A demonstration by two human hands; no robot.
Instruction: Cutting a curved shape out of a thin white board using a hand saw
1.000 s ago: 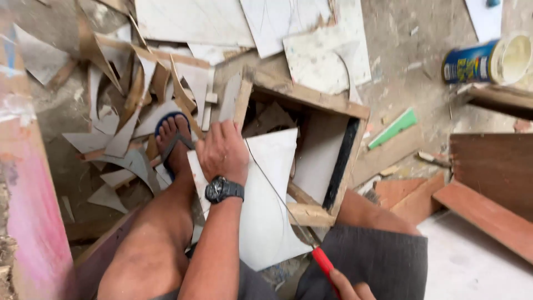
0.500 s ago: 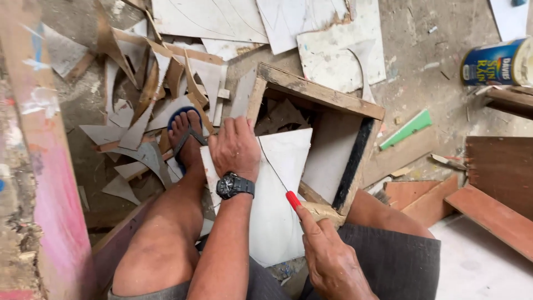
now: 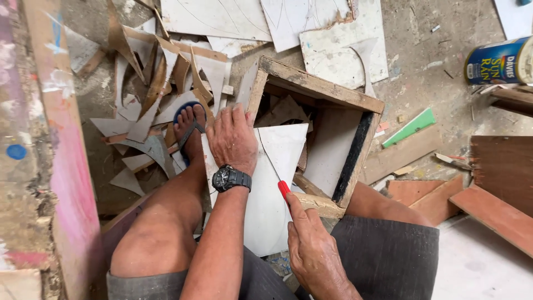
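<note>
over the open wooden box (image 3: 319, 91), a white sheet (image 3: 277, 183) lies slanted across its near rim and the person's lap. the left hand (image 3: 232, 139) presses flat on the sheet's upper left edge, fingers spread. the right hand (image 3: 313, 247) is closed around a red-handled blade (image 3: 275, 172) whose tip rests on the sheet. inside the box lie brown offcuts (image 3: 283, 111). a blue tin (image 3: 499, 60) lies on its side, far right.

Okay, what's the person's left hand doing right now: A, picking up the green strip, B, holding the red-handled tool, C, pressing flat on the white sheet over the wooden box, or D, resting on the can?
C: the left hand lies flat on the white sheet over the wooden box, while the right hand grips the red-handled tool.
</note>
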